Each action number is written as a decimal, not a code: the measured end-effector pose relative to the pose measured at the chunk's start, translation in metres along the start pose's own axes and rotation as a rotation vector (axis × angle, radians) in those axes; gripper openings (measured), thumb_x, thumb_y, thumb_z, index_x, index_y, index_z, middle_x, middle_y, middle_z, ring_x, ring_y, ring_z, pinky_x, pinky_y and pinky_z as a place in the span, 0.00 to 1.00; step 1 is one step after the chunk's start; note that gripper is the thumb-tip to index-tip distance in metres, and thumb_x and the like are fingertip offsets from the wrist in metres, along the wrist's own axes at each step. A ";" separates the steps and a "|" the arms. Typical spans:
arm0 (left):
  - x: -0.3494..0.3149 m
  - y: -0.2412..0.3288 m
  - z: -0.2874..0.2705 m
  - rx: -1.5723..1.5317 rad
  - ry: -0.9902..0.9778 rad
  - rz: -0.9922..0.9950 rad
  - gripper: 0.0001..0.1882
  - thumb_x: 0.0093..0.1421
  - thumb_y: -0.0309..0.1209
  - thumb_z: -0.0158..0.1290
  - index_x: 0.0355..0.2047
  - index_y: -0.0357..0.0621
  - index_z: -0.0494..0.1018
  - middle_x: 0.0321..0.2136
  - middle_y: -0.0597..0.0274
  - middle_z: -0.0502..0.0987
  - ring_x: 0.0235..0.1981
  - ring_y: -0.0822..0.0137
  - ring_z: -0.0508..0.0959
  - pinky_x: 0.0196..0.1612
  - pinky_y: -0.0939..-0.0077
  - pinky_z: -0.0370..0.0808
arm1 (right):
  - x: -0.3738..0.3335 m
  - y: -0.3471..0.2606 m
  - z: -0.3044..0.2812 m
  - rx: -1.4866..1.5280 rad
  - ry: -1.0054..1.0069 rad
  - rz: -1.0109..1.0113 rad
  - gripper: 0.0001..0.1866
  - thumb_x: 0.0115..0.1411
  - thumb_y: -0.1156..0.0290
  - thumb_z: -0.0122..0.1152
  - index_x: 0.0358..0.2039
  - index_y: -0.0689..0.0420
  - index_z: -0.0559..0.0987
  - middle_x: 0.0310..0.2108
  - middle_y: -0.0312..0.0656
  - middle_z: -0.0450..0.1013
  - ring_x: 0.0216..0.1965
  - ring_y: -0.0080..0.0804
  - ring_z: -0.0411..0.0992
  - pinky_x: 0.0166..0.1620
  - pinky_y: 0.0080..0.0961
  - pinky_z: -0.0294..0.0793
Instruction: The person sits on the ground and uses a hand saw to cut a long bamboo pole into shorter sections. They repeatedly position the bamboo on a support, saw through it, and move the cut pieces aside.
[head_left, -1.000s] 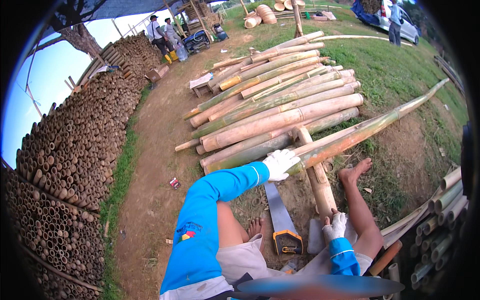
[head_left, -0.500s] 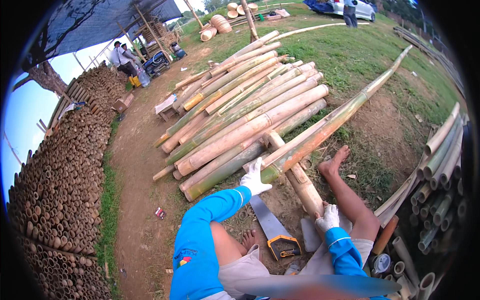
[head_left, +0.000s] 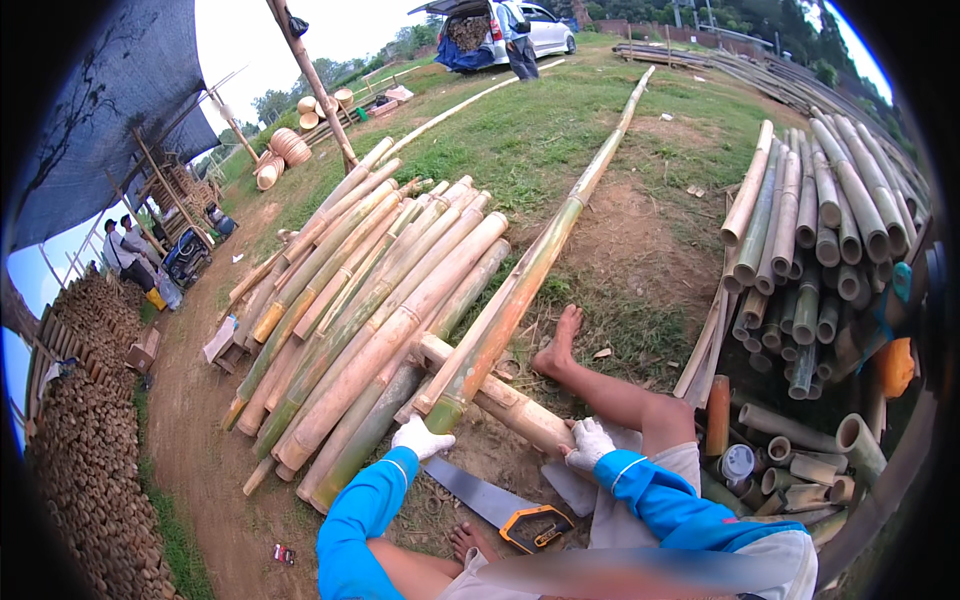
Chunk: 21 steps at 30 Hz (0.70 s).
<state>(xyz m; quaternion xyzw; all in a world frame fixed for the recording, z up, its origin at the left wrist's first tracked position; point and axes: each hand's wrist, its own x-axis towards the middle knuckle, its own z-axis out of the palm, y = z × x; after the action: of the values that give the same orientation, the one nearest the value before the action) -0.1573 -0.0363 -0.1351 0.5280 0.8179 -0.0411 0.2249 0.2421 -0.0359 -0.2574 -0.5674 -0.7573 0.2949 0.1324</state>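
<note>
My left hand (head_left: pixel 422 438), in a white glove, is closed at the near end of a long green-and-orange bamboo pole (head_left: pixel 512 310). That pole slants away over the grass and rests across a shorter, thick bamboo piece (head_left: pixel 518 408). At the near end of the thick piece, my right hand (head_left: pixel 590 443), also gloved, has its fingers closed on the bamboo. A hand saw (head_left: pixel 475 492) with a yellow-and-black handle lies on the dirt between my legs, below the left hand. A flat grey piece (head_left: pixel 568 484) lies under the right hand.
Thick bamboo poles (head_left: pixel 390 325) are heaped on my left. More bamboo (head_left: pixel 800 200) is stacked on the right, above short offcuts and a round-lidded container (head_left: pixel 737 461). Cut bamboo pieces (head_left: pixel 90 480) form a wall at far left. Near a white car (head_left: pixel 540 30) stands a person (head_left: pixel 517 45).
The view has swung to the right, so the scene sits further left and more of the right-hand bamboo stack shows. Both hands stay on the same bamboo ends.
</note>
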 end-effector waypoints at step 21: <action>0.013 -0.008 0.006 0.048 -0.002 0.146 0.42 0.47 0.59 0.69 0.56 0.42 0.82 0.52 0.41 0.85 0.55 0.45 0.84 0.61 0.56 0.80 | 0.003 0.004 0.000 -0.005 -0.009 -0.006 0.43 0.63 0.43 0.70 0.72 0.53 0.71 0.60 0.56 0.71 0.64 0.60 0.69 0.68 0.51 0.70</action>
<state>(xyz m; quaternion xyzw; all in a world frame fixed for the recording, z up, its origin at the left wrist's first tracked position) -0.1675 -0.0304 -0.1472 0.5913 0.7758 -0.0446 0.2154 0.2437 -0.0326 -0.2602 -0.5641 -0.7604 0.2951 0.1286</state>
